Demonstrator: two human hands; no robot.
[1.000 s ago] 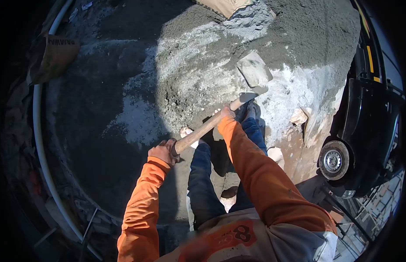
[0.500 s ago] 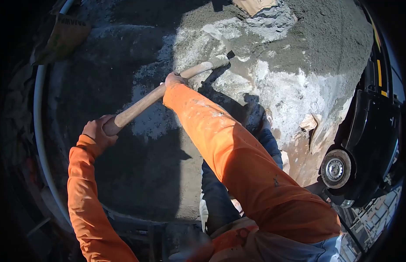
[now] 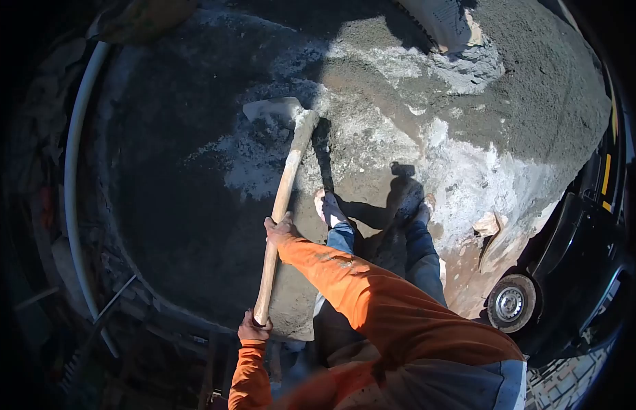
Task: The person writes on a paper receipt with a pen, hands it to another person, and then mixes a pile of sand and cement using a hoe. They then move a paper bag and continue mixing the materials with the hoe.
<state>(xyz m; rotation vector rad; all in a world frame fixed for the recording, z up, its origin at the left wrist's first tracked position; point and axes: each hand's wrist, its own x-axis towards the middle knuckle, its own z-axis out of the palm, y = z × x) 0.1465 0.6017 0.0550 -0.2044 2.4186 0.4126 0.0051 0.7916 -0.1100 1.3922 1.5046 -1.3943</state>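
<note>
A hoe (image 3: pixel 286 179) with a long wooden handle slants across the middle, its pale metal blade (image 3: pixel 271 108) lying low over the cement-dusted ground. Fingers of my right hand (image 3: pixel 281 229) wrap round the handle near its middle. My left hand (image 3: pixel 253 329) is closed on the handle's lower end, close to my body. White-grey powder (image 3: pixel 253 174) covers the ground below the blade. My shoes (image 3: pixel 329 208) are just right of the handle.
Grey sand or mortar mix (image 3: pixel 550 82) is heaped at upper right, beside an open paper sack (image 3: pixel 441 24) spilling grey powder. A black vehicle (image 3: pixel 571 260) stands at right. A pale pipe (image 3: pixel 73 178) runs along the left edge, with clutter (image 3: pixel 65 273) around it.
The hoe has swung from pointing up-right to nearly upright, its blade now further left in shade. My left hand has come down and right towards my body; my right hand is lower.
</note>
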